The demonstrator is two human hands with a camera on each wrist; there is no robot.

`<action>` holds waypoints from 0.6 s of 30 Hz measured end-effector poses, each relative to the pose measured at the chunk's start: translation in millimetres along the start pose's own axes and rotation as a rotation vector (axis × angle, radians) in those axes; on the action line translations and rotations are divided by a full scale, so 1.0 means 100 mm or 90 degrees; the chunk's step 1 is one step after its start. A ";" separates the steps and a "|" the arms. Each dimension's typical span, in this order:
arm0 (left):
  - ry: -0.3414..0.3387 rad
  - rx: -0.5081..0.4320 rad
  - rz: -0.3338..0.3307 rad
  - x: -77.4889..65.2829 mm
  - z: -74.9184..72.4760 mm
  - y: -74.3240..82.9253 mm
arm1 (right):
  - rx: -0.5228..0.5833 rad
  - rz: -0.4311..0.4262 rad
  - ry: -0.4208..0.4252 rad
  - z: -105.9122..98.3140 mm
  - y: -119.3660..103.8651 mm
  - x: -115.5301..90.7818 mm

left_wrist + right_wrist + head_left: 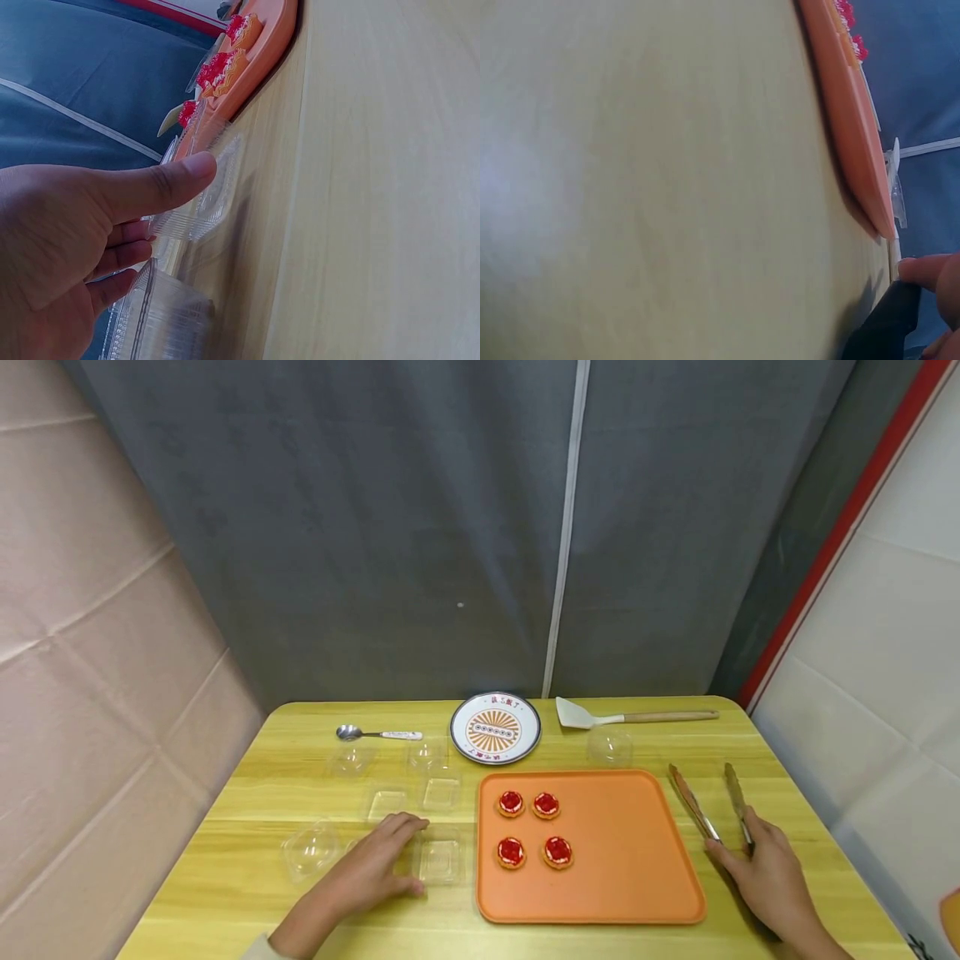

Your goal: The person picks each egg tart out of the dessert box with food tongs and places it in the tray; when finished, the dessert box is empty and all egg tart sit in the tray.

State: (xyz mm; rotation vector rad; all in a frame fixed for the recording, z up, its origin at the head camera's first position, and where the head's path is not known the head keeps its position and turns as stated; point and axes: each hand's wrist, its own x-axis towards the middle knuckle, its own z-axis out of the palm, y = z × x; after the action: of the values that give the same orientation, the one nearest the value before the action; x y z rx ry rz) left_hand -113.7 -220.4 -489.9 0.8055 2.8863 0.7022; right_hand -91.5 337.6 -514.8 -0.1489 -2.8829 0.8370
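My left hand (375, 868) reaches over the table with thumb and fingers spread apart, beside a clear plastic container (440, 858). In the left wrist view the thumb (180, 176) overlaps the near container's ridged edge. My right hand (768, 872) grips metal tongs (693, 803), their arms spread apart and pointing away from me. The right wrist view catches only the thumb and a dark handle part (889, 322) of the tongs. Between the hands lies an orange tray (615, 860), with several red-topped tarts (557, 852) on its left half.
More clear containers and lids (311, 852) stand left of the tray. Behind are a spoon (378, 734), a round patterned plate (495, 728), a spatula (637, 716) with a wooden handle, and a clear domed piece (610, 747). A grey curtain (375, 527) hangs beyond the table.
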 end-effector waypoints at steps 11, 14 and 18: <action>0.001 0.001 0.001 -0.01 0.01 0.00 | -0.014 0.000 0.015 0.06 0.04 -0.01; 0.001 0.009 0.005 0.00 0.00 0.00 | -0.008 -0.003 0.021 0.05 0.03 -0.02; 0.002 0.028 -0.003 0.00 -0.02 0.01 | -0.002 -0.023 0.061 0.04 -0.02 -0.02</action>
State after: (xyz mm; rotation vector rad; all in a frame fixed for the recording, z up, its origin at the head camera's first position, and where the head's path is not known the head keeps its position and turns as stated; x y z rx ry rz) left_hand -114.1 -220.5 -487.2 0.8039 2.9144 0.6424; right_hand -90.1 333.9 -517.3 -0.1341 -2.7889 0.7975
